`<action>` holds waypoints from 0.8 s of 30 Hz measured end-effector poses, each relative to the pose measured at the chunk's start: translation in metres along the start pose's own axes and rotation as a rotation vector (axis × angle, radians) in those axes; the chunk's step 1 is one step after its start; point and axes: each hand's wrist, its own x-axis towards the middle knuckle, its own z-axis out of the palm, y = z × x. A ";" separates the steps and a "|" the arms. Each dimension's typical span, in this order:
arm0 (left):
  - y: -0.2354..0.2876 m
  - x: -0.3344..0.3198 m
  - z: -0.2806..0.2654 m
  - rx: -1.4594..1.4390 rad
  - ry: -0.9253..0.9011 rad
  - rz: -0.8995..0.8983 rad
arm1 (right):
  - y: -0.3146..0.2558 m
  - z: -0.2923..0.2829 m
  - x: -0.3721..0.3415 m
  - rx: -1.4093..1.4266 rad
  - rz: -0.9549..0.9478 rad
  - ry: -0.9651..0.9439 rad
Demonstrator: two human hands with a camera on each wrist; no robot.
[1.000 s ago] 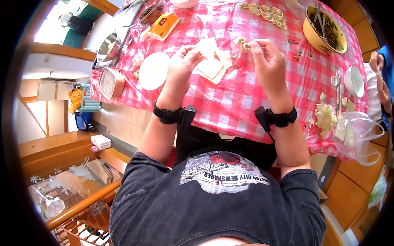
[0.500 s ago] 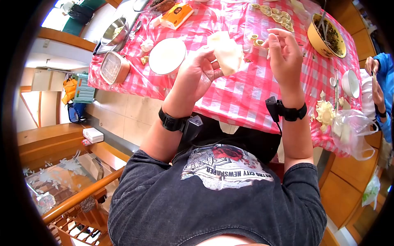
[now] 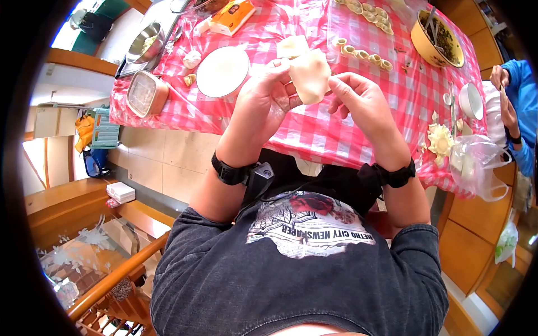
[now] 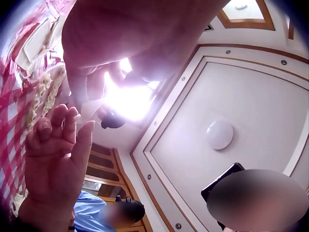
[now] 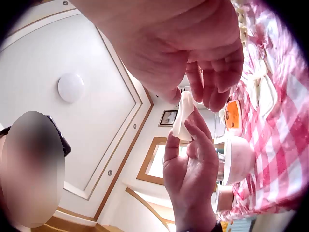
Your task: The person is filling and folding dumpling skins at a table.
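Note:
A pale dough wrapper (image 3: 311, 77) hangs over the near side of the table, lifted above the cloth. My left hand (image 3: 262, 99) holds it from the left, palm turned up, thumb on the near face in the right wrist view. At its right edge, my right hand (image 3: 363, 102) pinches the dough between thumb and forefinger. The same wrapper (image 5: 183, 118) looks thin and slightly bent from the side. Behind it lies a stack of wrappers (image 3: 292, 46), partly hidden. A row of folded dumplings (image 3: 367, 56) sits farther right on the table.
Another group of dumplings (image 3: 374, 18) lies farther back. A yellow bowl of dark filling (image 3: 440, 42) with utensils stands back right. To the left are a white plate (image 3: 223, 71), a plastic container (image 3: 147, 95) and a tissue pack (image 3: 232, 17). Another person (image 3: 518, 106) is at the right.
My right hand has left the dumpling row and come to the wrapper's right edge. My left hand has lifted the wrapper off the stack toward me.

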 end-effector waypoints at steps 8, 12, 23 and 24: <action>0.000 -0.003 -0.005 -0.031 -0.031 -0.045 | 0.016 -0.003 -0.004 0.203 0.013 -0.062; 0.000 -0.003 -0.005 -0.026 -0.018 -0.049 | 0.021 -0.004 -0.007 0.293 0.033 -0.069; 0.002 -0.002 -0.002 -0.024 0.033 -0.089 | 0.019 0.004 -0.013 0.414 0.109 -0.110; 0.002 -0.002 -0.002 -0.024 0.033 -0.089 | 0.021 0.004 -0.012 0.413 0.109 -0.110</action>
